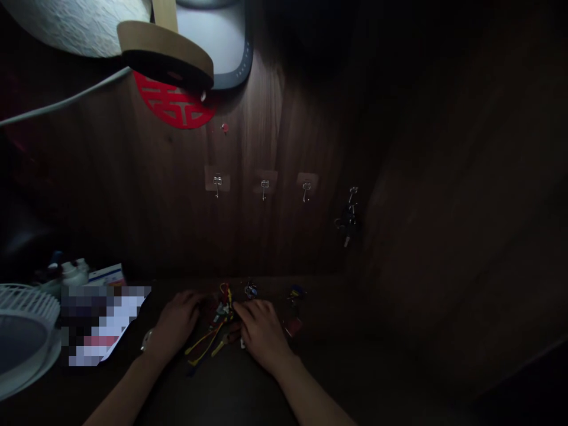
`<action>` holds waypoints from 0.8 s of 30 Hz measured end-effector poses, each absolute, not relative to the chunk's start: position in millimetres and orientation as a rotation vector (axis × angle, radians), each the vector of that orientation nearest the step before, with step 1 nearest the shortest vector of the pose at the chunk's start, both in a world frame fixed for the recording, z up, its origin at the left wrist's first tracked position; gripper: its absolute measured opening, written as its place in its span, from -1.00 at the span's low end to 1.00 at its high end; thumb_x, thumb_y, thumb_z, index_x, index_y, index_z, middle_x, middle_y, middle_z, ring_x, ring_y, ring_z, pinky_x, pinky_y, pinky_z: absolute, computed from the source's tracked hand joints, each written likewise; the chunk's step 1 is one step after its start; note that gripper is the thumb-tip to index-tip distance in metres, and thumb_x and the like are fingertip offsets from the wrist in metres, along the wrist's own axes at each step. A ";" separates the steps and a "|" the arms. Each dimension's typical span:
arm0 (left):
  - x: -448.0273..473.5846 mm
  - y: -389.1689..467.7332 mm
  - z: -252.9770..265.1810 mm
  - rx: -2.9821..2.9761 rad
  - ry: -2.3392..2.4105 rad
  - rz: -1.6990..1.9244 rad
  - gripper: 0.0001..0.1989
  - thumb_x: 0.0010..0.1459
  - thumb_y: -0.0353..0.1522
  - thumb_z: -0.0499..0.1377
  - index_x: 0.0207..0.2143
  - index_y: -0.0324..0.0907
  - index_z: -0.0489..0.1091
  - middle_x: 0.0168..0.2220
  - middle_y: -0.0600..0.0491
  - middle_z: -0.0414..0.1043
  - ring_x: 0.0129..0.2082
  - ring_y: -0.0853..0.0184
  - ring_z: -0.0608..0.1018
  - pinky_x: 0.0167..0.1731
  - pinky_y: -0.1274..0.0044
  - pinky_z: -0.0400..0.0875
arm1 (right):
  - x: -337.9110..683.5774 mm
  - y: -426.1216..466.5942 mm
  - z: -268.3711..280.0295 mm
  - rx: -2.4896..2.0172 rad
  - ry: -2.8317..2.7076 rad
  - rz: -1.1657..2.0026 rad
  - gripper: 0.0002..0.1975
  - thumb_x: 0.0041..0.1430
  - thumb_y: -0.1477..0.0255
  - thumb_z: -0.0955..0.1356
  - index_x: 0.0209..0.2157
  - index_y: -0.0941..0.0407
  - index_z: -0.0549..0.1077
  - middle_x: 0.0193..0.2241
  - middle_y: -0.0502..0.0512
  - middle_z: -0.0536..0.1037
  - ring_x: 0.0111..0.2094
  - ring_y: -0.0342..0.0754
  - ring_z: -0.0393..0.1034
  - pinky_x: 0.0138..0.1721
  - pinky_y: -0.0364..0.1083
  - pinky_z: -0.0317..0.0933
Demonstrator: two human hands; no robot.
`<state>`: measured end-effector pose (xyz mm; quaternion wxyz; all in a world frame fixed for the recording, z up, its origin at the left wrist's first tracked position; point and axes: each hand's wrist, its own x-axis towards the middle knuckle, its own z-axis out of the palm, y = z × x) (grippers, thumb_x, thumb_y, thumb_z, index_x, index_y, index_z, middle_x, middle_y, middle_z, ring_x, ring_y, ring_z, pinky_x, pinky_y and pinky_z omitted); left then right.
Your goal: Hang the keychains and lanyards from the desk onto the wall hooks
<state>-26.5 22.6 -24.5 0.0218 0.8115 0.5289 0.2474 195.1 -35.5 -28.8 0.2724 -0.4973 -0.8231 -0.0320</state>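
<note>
both hands rest on a heap of keys (224, 316) with yellow and red cords lying on the dark tabletop (364, 367); the left hand (177, 322) lies flat beside it, the right hand (261, 328) covers its edge, fingers loosely curled, whether pinching a key i cannot tell. probably best to lift 1 bunch clear of the tangled cords. behind, a dim wood wall (275, 118) carries 3 bare hooks (265, 189), a 4th hook with keys (349, 219), and a white fan (24, 331) stands left.

Key pile (224, 322) details — too dark, small
</note>
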 end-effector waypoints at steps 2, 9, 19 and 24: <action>-31.6 27.1 -26.3 2.533 1.686 0.779 -0.64 0.10 -0.50 -0.03 -0.15 -0.18 0.47 -0.11 -0.09 0.48 -0.08 0.14 0.45 -0.05 0.30 0.30 | 191.9 -33.9 -29.9 -1.349 -2.240 -0.087 -0.50 0.17 0.48 0.30 0.14 -0.02 0.18 0.00 0.10 0.42 0.00 0.06 0.24 0.02 0.08 0.04; -38.7 32.2 -21.2 2.668 1.481 0.798 -0.56 0.02 -0.55 -0.01 -0.14 -0.03 0.47 -0.17 0.00 0.54 -0.11 0.16 0.48 0.07 0.21 0.14 | 192.3 -29.5 -33.5 -1.442 -2.177 -0.094 -0.78 0.17 0.46 0.30 -0.11 0.04 0.38 -0.14 0.10 0.44 -0.08 0.04 0.27 -0.02 0.05 0.08; -41.8 36.9 -29.4 2.674 1.277 0.764 -0.56 0.00 -0.53 0.02 -0.12 0.05 0.45 -0.17 0.06 0.54 -0.11 0.19 0.49 0.12 0.15 0.07 | 195.3 -30.7 -31.8 -1.472 -2.167 0.018 -0.69 0.02 0.58 0.31 -0.15 0.05 0.37 -0.18 0.07 0.45 -0.10 0.03 0.25 -0.03 0.04 0.06; -37.4 29.7 -25.9 2.632 1.149 0.775 -0.59 0.02 -0.53 0.03 -0.17 0.05 0.48 -0.21 0.06 0.54 -0.14 0.21 0.50 0.13 0.12 0.05 | 203.0 -37.4 -31.4 -1.489 -2.176 0.018 -0.73 0.02 0.59 0.30 -0.23 0.03 0.43 -0.25 0.06 0.46 -0.14 0.02 0.26 -0.06 0.03 0.08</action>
